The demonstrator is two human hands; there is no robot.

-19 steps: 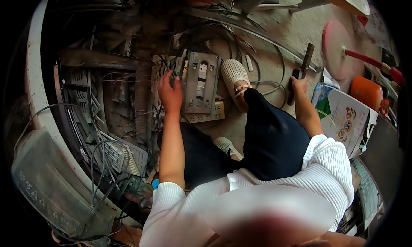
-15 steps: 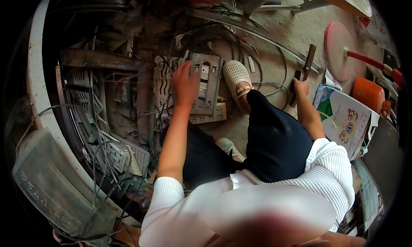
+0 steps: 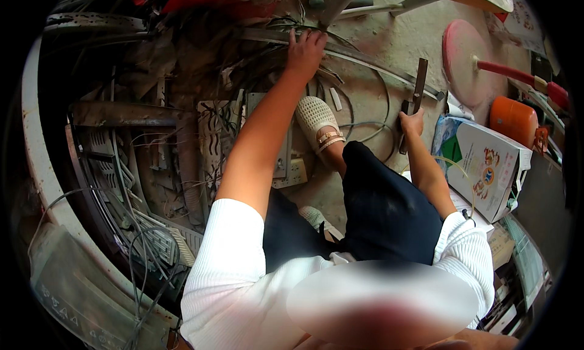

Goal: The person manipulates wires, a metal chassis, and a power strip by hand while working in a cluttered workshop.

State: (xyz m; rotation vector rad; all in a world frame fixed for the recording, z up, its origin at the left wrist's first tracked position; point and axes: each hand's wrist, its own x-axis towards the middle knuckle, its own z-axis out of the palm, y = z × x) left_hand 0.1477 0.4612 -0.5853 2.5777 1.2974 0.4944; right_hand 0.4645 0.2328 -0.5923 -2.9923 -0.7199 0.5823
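My left hand (image 3: 306, 56) reaches to the far middle, over a long narrow metal strip (image 3: 377, 68) lying slantwise on the floor. Its fingers are stretched and apart, on or just above the strip; contact is hard to make out. On the right, my right hand (image 3: 412, 122) is closed around a dark, straight metal bar (image 3: 421, 82) with a short block at its side, held roughly upright in the picture. Below my left forearm, a grey metal plate (image 3: 281, 166) is mostly hidden, beside a pale slotted panel (image 3: 208, 131).
Loose black cables (image 3: 389, 100) loop across the floor. Scrap metal and slotted parts fill the left side, within a pale metal edge (image 3: 45, 167). Right of me are a red round-based stand (image 3: 465, 64), an orange container (image 3: 517, 120) and a white carton (image 3: 480, 161). Metal legs (image 3: 340, 3) stand at the far side.
My left hand has left the grey metal plate and moved farther away and to the right, to the long strip. My right hand keeps its hold on the bar. The view has shifted slightly.
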